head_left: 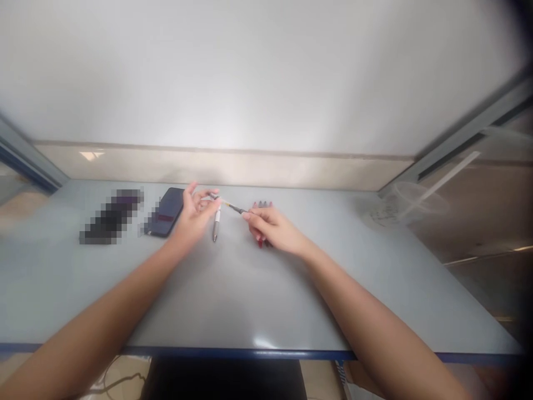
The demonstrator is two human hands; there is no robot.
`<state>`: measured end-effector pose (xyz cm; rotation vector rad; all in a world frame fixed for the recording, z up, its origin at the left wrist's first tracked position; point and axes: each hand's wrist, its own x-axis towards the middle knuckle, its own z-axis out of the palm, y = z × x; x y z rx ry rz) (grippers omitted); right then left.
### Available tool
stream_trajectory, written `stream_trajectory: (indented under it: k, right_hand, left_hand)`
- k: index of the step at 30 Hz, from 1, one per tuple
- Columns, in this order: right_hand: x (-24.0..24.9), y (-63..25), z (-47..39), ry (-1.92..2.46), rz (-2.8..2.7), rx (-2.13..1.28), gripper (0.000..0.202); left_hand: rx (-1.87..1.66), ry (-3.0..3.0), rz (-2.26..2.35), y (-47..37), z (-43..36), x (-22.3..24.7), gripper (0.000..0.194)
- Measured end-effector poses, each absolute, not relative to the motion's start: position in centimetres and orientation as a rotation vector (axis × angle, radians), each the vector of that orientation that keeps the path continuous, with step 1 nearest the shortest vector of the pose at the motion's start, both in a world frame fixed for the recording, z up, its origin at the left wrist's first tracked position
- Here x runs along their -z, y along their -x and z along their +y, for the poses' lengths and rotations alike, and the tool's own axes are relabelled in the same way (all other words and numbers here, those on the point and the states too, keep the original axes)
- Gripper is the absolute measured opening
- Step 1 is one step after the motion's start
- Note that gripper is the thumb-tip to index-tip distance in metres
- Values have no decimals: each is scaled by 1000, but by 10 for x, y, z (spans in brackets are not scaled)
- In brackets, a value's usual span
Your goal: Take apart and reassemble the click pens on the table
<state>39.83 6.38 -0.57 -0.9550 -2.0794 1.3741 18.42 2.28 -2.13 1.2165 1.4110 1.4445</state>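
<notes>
Holds slim pen-like piece (235, 208) mid-frame, pinched towards both ends by left hand (195, 215) and right hand (275, 229), near white-and-grey pen (215, 229); likely calls for steady, light fingertips.

No word, label, brand or number can be read, though faint dark marks like writing show on the clear plastic cup (383, 215), on the counter (233, 294) well to the right of the right hand's fingers (256, 223), too blurred to make out.

A pale wall, seemingly tiled low, backs a grey-blue table (241, 294).
</notes>
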Motion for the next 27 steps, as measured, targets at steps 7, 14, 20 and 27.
stream_trajectory:
  k: [7,14,20,27]
  right_hand:
    - [-2,-412,75,1017,-1883,-1649,68]
    - [-11,-421,73,1009,-2066,-1622,68]
    - [-30,-434,68,889,-2311,-1455,44]
    - [-25,-430,68,1008,-2169,-1389,49]
  left_hand:
    - [-1074,-2391,1452,-180,19,28,24]
    - [-686,-2175,1353,-177,13,15,36]
    - [-529,-1920,1272,-176,8,9,45]
    - [-544,-1980,1438,-171,12,11,41]
